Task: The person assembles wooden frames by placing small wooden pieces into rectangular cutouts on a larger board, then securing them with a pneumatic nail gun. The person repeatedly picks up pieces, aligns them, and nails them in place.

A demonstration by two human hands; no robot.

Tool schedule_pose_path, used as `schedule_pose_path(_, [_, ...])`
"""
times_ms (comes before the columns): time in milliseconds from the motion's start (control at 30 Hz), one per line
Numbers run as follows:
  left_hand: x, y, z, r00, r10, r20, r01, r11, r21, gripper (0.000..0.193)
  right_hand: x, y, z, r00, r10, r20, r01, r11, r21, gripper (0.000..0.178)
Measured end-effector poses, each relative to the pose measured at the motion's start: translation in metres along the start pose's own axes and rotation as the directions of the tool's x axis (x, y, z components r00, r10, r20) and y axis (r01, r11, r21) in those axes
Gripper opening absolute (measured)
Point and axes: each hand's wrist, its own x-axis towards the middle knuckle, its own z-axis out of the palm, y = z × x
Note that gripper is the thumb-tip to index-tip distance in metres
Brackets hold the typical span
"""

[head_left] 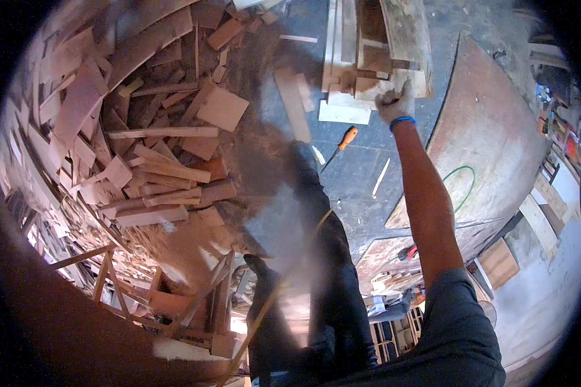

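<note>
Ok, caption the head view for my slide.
Right hand at pale wooden boards, orange-handled screwdriver nearby, wood offcuts heaped on the left.

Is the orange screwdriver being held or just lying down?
Lying down, not held: the screwdriver rests on the dark surface, apart from the right hand.

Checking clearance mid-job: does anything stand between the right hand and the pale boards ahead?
Nothing visible does. The right hand is at the near edge of the pale boards, though its exact contact is hard to tell. The orange-handled screwdriver lies left of the forearm, off that path.
</note>
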Motion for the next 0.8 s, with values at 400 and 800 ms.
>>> schedule_pose_path(400, [-0.034, -0.045, -0.060, 0.999, -0.036, -0.036, 0.025, 0.962, -0.272, 0.048, -0.291, -0.138, -0.051, 0.705, -0.610, 0.362, 0.654, 0.363, -0.663, 0.046])
schedule_pose_path(800, [-0.023, 0.042, -0.095, 0.937, 0.342, -0.074, -0.337, 0.825, -0.453, 0.043, -0.555, -0.190, -0.161, 0.815, -0.533, 0.228, 0.529, 0.525, -0.667, 0.040])
